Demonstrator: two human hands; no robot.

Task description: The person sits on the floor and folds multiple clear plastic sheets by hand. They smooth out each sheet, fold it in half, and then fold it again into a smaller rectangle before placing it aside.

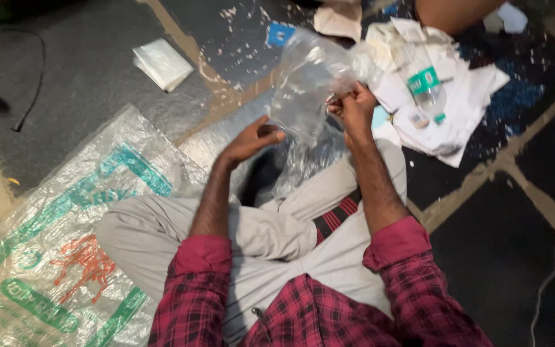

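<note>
We see a clear plastic bag, crumpled and shiny, held up above the lap. Whether anything is inside, we cannot tell. The right hand is closed on its upper edge. The left hand is half open, fingers touching the bag's lower side. Nearby on white papers lies a plastic bottle. A big woven sack lies flat at the left.

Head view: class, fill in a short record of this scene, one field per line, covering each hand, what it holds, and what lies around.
Right hand: pinches the clear bag, raised
Left hand: open, at the bag's lower edge
Posture: seated cross-legged on the floor
Left side: printed sack
Ahead: bottle on crumpled papers
</note>
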